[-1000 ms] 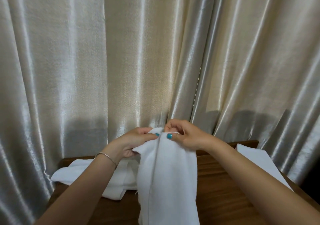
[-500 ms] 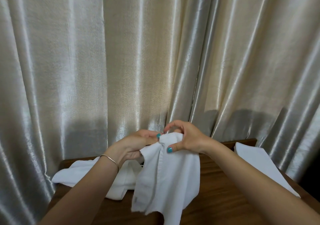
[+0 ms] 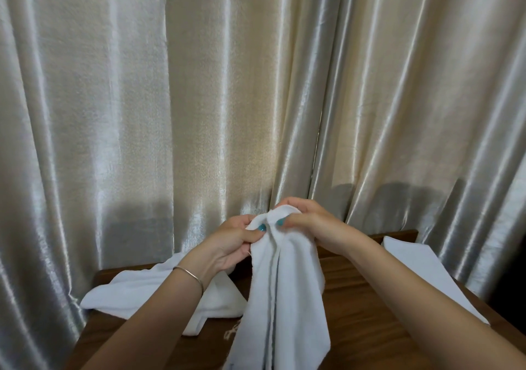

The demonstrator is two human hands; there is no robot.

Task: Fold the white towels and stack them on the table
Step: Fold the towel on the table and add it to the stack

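Held towel (image 3: 281,290): white, pinched at its top edge above the middle of the counter (image 3: 367,307); the rest hangs down in 2 long panels with a dark crease between them, and the lower end runs out of view at the near edge.
Left hand (image 3: 233,241): thumb and fingers closed on the left part of the towel's top edge; a thin bangle (image 3: 189,274) sits on the wrist.
Right hand (image 3: 307,221): closed on the right part of the same edge, touching the left hand at the thumbs.
Loose towels (image 3: 136,293): a crumpled white heap on the far left of the counter, partly behind the left forearm; not yet folded.
Folded towel (image 3: 421,267): flat white piece at the right edge of the counter, well apart from the heap.
Curtain (image 3: 199,99): shiny pale drapes close behind the counter.
Risk, uneven fold: the 2 hanging panels look unequal, so corners may not meet if the hands part without realigning the edge.
Risk, slip: both grips sit close together on 1 short stretch of hem; a loosened pinch would likely drop the cloth.
Risk, snag: a frayed thread (image 3: 232,332) near the heap could catch on the towel.
Containers: 0 in view; nothing is held in a bin, basket or box.
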